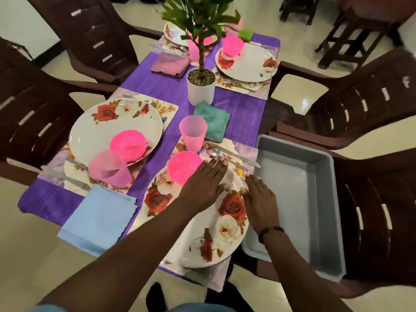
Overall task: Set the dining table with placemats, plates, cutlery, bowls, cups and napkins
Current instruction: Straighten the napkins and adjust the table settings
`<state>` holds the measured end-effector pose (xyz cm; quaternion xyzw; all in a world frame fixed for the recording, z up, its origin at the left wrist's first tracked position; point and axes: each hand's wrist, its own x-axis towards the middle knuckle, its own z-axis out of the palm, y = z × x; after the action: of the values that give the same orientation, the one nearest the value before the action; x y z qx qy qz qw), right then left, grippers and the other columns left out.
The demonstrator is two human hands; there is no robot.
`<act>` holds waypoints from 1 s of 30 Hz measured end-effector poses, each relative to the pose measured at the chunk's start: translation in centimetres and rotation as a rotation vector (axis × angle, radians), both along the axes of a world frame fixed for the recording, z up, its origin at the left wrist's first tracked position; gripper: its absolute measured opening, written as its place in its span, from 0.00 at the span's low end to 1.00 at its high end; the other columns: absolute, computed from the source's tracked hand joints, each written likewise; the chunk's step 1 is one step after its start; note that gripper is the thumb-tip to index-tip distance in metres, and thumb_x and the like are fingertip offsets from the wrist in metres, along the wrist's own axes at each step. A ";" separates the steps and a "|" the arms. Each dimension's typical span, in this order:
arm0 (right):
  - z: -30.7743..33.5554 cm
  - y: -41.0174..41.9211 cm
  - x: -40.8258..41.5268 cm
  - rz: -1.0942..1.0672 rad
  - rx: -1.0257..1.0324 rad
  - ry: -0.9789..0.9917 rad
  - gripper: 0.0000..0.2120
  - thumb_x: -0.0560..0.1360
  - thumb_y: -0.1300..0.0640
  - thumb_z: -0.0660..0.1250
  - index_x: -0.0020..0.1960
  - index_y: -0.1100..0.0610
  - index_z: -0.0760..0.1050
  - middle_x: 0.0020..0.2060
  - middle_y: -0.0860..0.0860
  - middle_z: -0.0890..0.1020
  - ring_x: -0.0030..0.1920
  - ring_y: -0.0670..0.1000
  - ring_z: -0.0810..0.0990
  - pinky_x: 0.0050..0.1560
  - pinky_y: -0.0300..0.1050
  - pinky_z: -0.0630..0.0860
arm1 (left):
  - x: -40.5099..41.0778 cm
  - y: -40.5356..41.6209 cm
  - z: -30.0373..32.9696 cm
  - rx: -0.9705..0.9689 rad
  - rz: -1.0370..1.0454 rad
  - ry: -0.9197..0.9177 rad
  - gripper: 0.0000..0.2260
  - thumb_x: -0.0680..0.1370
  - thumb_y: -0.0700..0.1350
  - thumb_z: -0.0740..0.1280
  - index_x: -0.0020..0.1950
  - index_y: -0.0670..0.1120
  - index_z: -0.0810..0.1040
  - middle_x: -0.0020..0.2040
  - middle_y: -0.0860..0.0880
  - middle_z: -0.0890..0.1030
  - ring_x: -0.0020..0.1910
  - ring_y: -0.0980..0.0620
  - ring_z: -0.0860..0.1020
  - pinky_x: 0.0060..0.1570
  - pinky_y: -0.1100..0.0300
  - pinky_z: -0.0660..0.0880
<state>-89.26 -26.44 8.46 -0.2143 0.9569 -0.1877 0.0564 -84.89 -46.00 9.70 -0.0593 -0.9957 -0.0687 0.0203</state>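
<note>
Both our hands lie flat, gripping nothing: left hand [203, 180] and right hand [261, 200] on the nearest plate [225, 226]

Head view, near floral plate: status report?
Left hand flat on white floral plate; right hand open at its rim. Pink plastic bowl on plate. Nothing blocking.

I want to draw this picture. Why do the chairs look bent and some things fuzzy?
Head view: the wide lens curves the chairs at the edges; the far plate behind the plant is blurred; the lying cup looks smeared; glare shines on the floor.
</note>
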 end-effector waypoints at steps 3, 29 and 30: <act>-0.6 -0.4 -3.6 0.105 0.003 0.004 0.22 0.81 0.49 0.55 0.72 0.56 0.69 0.70 0.56 0.72 0.71 0.58 0.69 0.68 0.54 0.66 | -3.3 0.9 -0.7 -0.045 0.011 -0.062 0.26 0.82 0.54 0.53 0.74 0.40 0.69 0.73 0.40 0.71 0.72 0.39 0.68 0.72 0.45 0.61; -3.9 -0.1 -10.9 0.347 0.072 -0.017 0.24 0.82 0.49 0.53 0.75 0.56 0.64 0.74 0.53 0.64 0.76 0.55 0.60 0.73 0.48 0.49 | -6.2 2.9 -3.0 -0.053 0.137 -0.079 0.23 0.83 0.52 0.52 0.67 0.40 0.76 0.67 0.40 0.77 0.68 0.41 0.73 0.70 0.46 0.68; -4.0 -0.2 -11.0 0.357 0.077 -0.031 0.24 0.82 0.49 0.52 0.75 0.56 0.63 0.74 0.53 0.64 0.76 0.54 0.59 0.73 0.47 0.48 | -6.2 2.9 -3.1 -0.056 0.140 -0.078 0.22 0.83 0.52 0.53 0.67 0.40 0.76 0.67 0.40 0.77 0.68 0.41 0.73 0.70 0.46 0.68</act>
<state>-100.30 -26.63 4.46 -0.3755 0.9092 -0.1412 0.1117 -91.08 -43.09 6.61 0.0128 -0.9989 -0.0416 -0.0155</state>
